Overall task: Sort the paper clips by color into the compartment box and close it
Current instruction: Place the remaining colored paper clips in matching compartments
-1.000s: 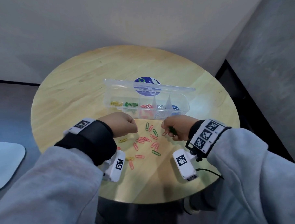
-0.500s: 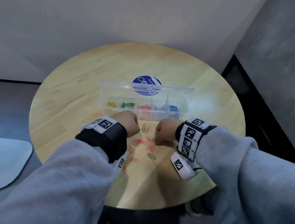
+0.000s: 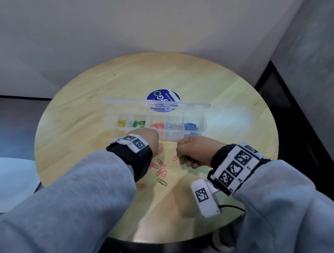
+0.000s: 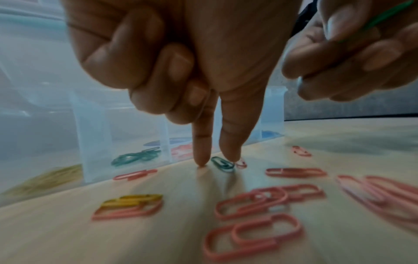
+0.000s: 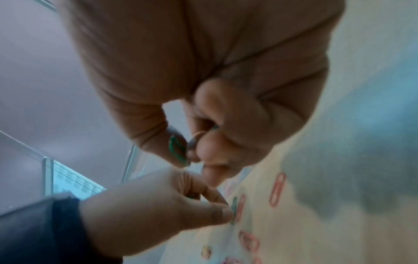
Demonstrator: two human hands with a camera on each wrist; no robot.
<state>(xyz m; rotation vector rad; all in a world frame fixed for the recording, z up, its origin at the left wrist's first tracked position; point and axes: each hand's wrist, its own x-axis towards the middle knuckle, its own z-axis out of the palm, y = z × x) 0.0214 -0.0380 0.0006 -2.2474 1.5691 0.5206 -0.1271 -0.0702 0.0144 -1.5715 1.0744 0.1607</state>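
The left hand (image 4: 181, 59) points its index finger and thumb down at the counter (image 3: 228, 97), their tips set either side of a green clip (image 4: 222, 164) lying just near of the box (image 3: 198, 133); the other fingers are curled in. The right hand (image 3: 197, 151), to its right and lifted off the counter, pinches green clips (image 5: 178, 150) between curled fingers. Loose pink clips (image 4: 253, 235) and a yellow clip (image 4: 133, 199) lie scattered nearer. The box stands open with sorted clips inside. From the head view the left fingertips are hidden behind the wrist, and the right wrist view is blurred.
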